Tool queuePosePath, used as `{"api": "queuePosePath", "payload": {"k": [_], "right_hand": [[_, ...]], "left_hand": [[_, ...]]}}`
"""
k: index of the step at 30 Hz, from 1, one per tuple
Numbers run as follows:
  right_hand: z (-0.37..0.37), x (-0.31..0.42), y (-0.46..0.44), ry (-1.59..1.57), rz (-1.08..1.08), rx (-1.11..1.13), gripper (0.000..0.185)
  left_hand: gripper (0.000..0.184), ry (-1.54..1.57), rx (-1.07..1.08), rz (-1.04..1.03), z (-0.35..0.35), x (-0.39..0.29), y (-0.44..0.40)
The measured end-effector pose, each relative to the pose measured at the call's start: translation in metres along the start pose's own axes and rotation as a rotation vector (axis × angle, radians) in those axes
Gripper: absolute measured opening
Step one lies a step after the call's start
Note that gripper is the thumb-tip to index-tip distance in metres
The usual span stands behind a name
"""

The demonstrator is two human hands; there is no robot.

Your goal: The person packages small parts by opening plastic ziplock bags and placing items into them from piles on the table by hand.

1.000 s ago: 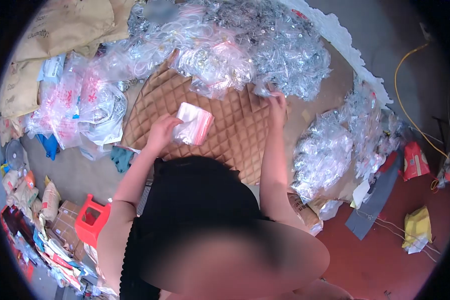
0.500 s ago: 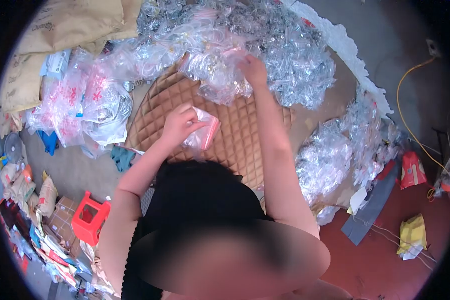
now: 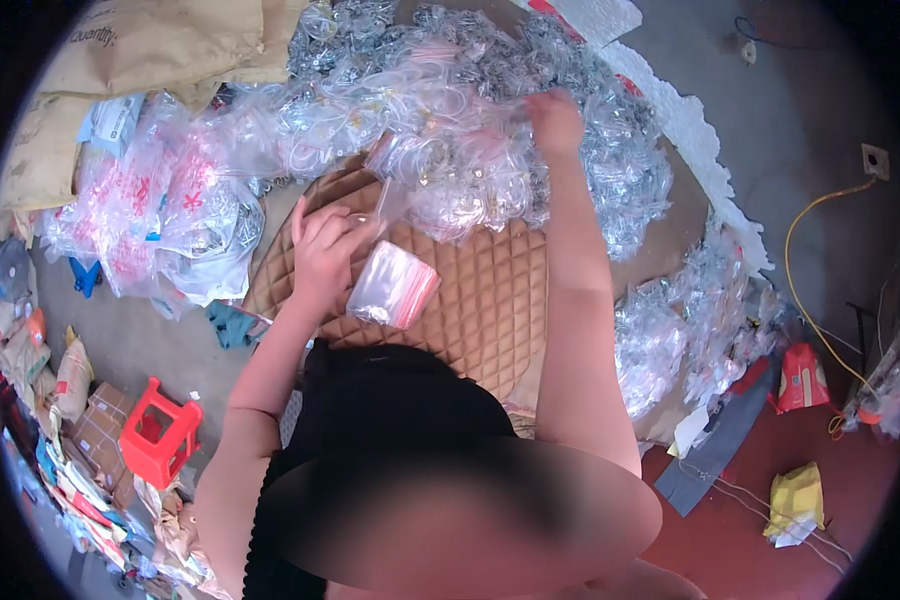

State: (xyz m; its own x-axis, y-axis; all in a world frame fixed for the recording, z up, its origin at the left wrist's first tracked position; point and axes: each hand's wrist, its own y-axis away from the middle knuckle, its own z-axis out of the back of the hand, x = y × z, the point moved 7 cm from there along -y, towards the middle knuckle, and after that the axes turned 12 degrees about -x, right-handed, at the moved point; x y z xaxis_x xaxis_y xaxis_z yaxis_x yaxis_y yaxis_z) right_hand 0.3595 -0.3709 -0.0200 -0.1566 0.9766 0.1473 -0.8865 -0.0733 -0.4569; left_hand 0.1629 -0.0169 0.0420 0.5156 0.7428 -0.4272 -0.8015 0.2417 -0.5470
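A stack of clear zip bags with pink edges (image 3: 394,285) lies on the brown quilted mat (image 3: 480,290). Just above the stack, my left hand (image 3: 322,245) pinches a single clear bag (image 3: 395,203) between thumb and finger, its other fingers raised. My right hand (image 3: 556,122) reaches into the far pile of small clear packets (image 3: 470,165), with its fingers curled over the packets. What its fingertips hold, if anything, is hidden.
Pink-printed plastic bags (image 3: 170,200) lie at the left, below brown paper sacks (image 3: 170,45). More clear packets (image 3: 705,330) are heaped at the right. A red stool (image 3: 160,432) stands lower left. A yellow cord (image 3: 795,250) runs along the right.
My left hand has lifted a bag off the stack and moved slightly left. My right hand has moved right and farther over the pile. The camera view has shifted.
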Motion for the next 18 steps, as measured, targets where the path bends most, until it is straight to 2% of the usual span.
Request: {"api": "queuePosePath", "payload": {"k": [1, 2, 4, 5, 6, 8, 9, 10, 12, 14, 15, 17, 18], "right_hand": [[0.024, 0.006, -0.008, -0.022, -0.005, -0.039, 0.028], [0.049, 0.011, -0.011, -0.04, -0.015, -0.077, 0.02], [0.083, 0.014, -0.013, -0.037, 0.025, -0.079, 0.02], [0.1, 0.019, -0.013, -0.037, 0.067, -0.079, 0.021], [0.123, 0.026, -0.01, -0.028, 0.066, -0.082, 0.021], [0.16, 0.038, 0.004, 0.087, 0.006, 0.054, 0.019], [0.182, 0.049, 0.012, 0.091, 0.002, 0.053, 0.019], [0.201, 0.064, 0.02, 0.054, 0.028, 0.063, 0.017], [0.223, 0.09, 0.045, 0.004, 0.053, 0.08, 0.015], [0.238, 0.104, 0.069, -0.424, -0.144, 0.037, 0.015], [0.237, 0.11, 0.083, -0.43, -0.146, 0.039, 0.015], [0.209, 0.102, 0.125, -0.909, -0.524, 0.158, 0.017], [0.204, 0.105, 0.142, -0.91, -0.529, 0.155, 0.017]], "left_hand": [[0.041, -0.011, 0.033, 0.012, 0.0, 0.0, 0.001], [0.041, -0.007, 0.037, 0.015, 0.0, 0.0, 0.005], [0.055, 0.257, 0.301, 0.335, -0.019, 0.017, 0.018], [0.064, 0.253, 0.378, 0.404, -0.02, 0.017, 0.023], [0.064, 0.261, 0.376, 0.398, -0.019, 0.012, 0.022], [0.065, 0.374, 0.407, 0.356, -0.025, 0.0, 0.015], [0.049, 0.327, 0.289, 0.265, -0.037, 0.001, 0.02], [0.049, 0.325, 0.287, 0.261, -0.042, -0.001, 0.015], [0.035, 0.43, 0.354, 0.177, -0.055, -0.024, 0.012], [0.02, 0.622, 0.339, 0.178, -0.067, -0.052, 0.009], [0.02, 0.617, 0.343, 0.181, -0.069, -0.063, 0.01], [0.022, 0.813, 0.423, -0.038, -0.065, -0.098, 0.014], [0.022, 0.813, 0.429, -0.04, -0.059, -0.103, 0.019]]}}
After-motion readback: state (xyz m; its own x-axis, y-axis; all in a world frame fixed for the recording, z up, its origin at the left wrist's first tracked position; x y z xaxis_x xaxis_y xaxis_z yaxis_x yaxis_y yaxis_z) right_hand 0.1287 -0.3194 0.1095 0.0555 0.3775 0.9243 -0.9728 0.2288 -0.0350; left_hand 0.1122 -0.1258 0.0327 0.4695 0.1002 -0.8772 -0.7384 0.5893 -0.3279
